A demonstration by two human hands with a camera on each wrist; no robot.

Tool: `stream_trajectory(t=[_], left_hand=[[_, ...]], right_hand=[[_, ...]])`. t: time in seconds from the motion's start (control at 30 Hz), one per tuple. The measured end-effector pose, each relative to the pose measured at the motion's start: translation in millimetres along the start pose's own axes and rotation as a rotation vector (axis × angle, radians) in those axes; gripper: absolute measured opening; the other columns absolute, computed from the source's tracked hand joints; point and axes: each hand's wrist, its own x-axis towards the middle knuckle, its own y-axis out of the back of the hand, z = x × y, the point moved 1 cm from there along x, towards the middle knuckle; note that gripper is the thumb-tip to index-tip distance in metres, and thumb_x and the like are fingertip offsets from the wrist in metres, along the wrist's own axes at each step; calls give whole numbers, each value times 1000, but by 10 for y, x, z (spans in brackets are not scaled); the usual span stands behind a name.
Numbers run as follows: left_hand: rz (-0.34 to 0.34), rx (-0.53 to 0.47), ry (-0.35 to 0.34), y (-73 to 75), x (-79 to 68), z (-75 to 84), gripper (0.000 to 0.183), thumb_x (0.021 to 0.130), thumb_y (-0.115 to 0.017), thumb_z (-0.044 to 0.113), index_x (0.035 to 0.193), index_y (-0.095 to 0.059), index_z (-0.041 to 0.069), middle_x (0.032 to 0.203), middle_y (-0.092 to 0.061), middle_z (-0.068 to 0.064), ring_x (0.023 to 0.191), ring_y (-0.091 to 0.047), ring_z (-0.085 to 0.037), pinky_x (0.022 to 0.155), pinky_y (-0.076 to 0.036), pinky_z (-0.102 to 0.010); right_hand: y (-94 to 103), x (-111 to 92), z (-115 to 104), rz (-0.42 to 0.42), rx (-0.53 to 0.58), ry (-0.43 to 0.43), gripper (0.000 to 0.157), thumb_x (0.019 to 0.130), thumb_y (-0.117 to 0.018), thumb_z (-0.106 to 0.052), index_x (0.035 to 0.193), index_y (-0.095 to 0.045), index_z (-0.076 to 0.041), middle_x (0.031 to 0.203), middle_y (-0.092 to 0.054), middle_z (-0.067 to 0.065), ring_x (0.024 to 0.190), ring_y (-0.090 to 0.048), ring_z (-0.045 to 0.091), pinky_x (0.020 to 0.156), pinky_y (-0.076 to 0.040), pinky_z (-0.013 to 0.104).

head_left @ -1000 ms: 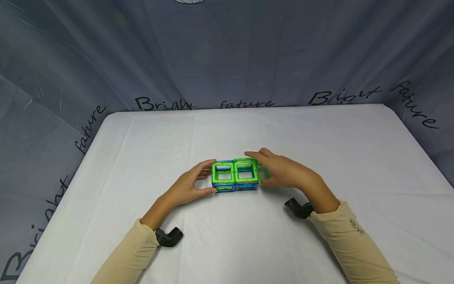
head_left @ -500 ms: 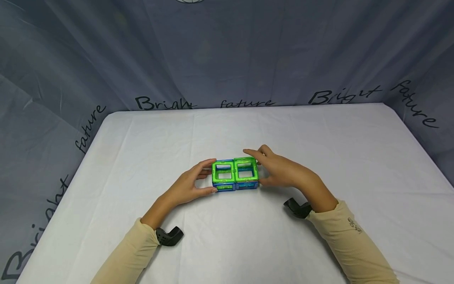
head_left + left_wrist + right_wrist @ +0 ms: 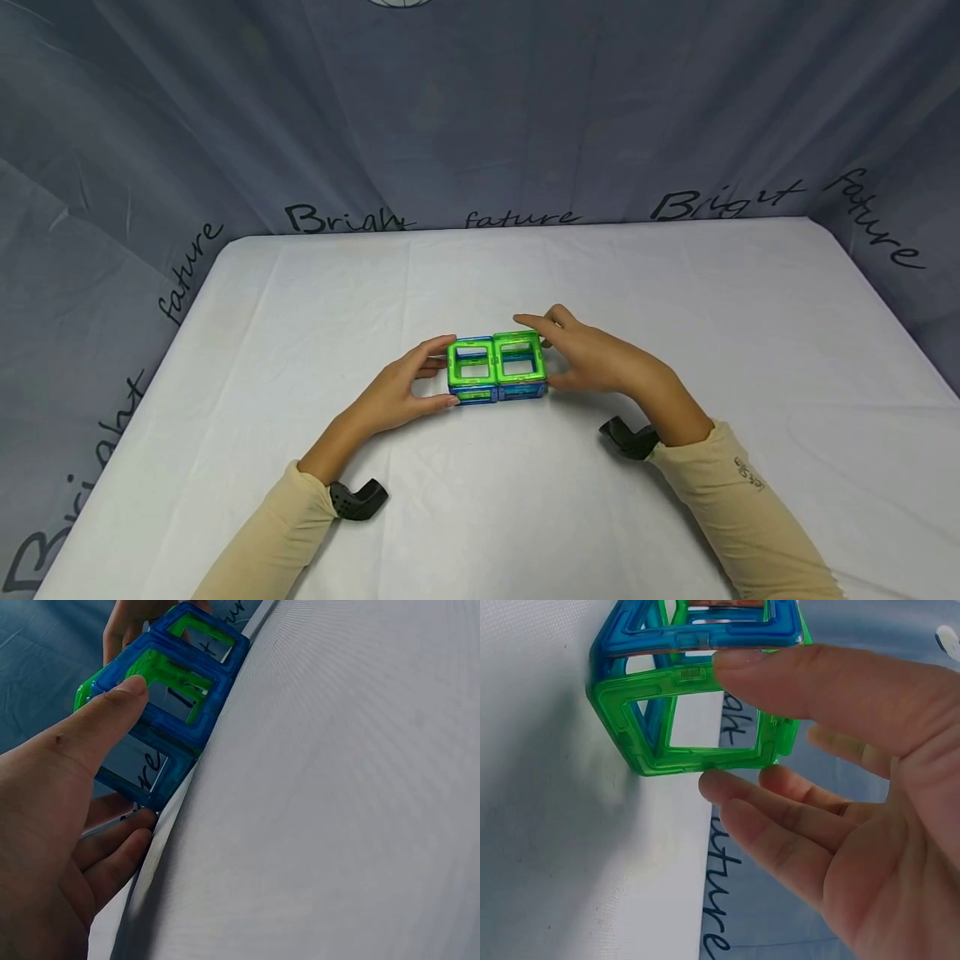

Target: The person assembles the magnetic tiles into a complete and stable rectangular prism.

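A box of magnetic tiles [image 3: 496, 367], two cubes side by side, stands on the white table with green squares on top and mostly blue sides. My left hand [image 3: 401, 387] grips its left end, the thumb on the near blue tile [image 3: 199, 724] and the fingers round the far side. At the other end my right hand [image 3: 596, 354] holds the box between thumb and fingers. In the right wrist view the thumb presses the edge of the green end tile [image 3: 615, 712], and fingertips touch its opposite edge. The right index finger reaches over the far top edge.
White cloth covers the table [image 3: 495, 500]. A grey curtain [image 3: 480, 108] with handwritten black lettering hangs along its far edge and sides. Black wrist devices sit at both sleeves, the left one [image 3: 358, 500] and the right one [image 3: 630, 439] close above the cloth.
A green tile leaning outward at the box's right end has closed against it. The right hand's fingers have shifted slightly up and left; the left hand keeps its place.
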Motion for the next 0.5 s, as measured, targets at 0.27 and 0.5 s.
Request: stream_trajectory(t=[0.27,0.5], left_hand=[[6,-11,-19,14,-16,15,78,77,-72,33,141,-29,21,131,-49,-5,115,-54,-18,96,-47,-28],[6,-6,-30,10,-7,6,78,77,-71,35,141,-29,25,137,-44,-2,115,-54,-16,96,-47,-28]], right_hand=[[7,25,29,8,38,44,84,73,-75,-7,143,-28,-12,117,-43,15,108,-54,29,88,-51,41],[-22,65,81,-52,59,-38,88,71,-77,-9,143,-26,-8,117,-50,16,108,-54,28,93,-48,43]])
